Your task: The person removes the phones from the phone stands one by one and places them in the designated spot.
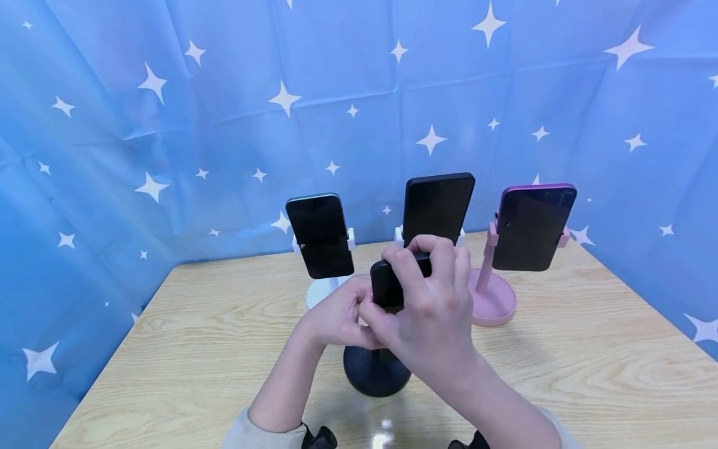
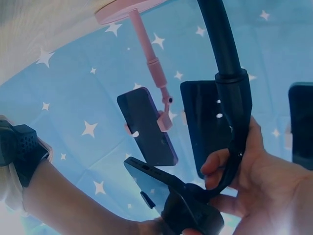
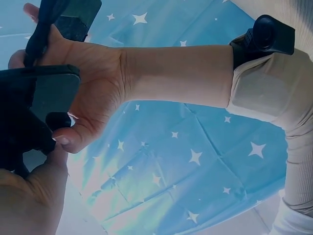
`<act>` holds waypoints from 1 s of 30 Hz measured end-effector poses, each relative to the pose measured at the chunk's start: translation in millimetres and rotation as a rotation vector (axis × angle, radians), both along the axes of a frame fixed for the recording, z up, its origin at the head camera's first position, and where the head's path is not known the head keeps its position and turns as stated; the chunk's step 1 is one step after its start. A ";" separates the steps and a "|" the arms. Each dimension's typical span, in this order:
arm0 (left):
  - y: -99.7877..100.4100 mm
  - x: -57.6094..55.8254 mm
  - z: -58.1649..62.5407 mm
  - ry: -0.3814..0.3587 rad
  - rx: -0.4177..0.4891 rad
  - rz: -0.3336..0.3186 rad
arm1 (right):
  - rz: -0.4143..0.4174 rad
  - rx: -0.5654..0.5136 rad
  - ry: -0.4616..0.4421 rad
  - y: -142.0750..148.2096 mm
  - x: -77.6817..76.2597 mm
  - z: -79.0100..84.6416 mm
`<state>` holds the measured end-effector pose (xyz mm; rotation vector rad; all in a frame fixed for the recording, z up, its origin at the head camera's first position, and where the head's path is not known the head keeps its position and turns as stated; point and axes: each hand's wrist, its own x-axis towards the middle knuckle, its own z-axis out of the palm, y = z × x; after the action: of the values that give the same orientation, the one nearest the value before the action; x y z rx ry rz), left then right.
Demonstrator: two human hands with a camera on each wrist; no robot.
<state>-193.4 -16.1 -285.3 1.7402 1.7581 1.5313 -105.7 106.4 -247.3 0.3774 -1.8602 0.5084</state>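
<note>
A black phone stand has its round base (image 1: 377,374) on the table and its upright pole (image 2: 222,41) above. A black phone (image 1: 387,287) sits tilted in the stand's clamp (image 2: 193,208). My left hand (image 1: 343,315) grips the stand's neck just behind the clamp, its fingers curled around it in the left wrist view. From above, my right hand (image 1: 434,305) holds the phone, fingers over its far edge and thumb at the near side. Both thumbs meet close to the clamp in the right wrist view; the hands hide much of it.
Behind stand a phone (image 1: 321,237) in a white stand, a larger phone (image 1: 439,206) in another white holder, and a purple-edged phone (image 1: 534,227) in a pink stand (image 1: 493,302). The wooden table (image 1: 213,349) meets a blue starry curtain (image 1: 224,125).
</note>
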 end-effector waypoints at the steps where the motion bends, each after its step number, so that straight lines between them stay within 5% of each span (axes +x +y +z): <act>1: -0.3 0.0 0.5 0.001 -0.001 -0.001 | 0.004 -0.002 -0.003 0.1 0.0 0.3; 30: 1.6 -4.4 10.6 -0.087 -0.123 -0.083 | 0.096 -0.010 0.005 6.6 -3.4 3.1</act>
<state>-197.8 -14.6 -274.7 1.6410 1.6787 1.4124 -109.1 113.0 -244.2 0.4627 -1.8410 0.5813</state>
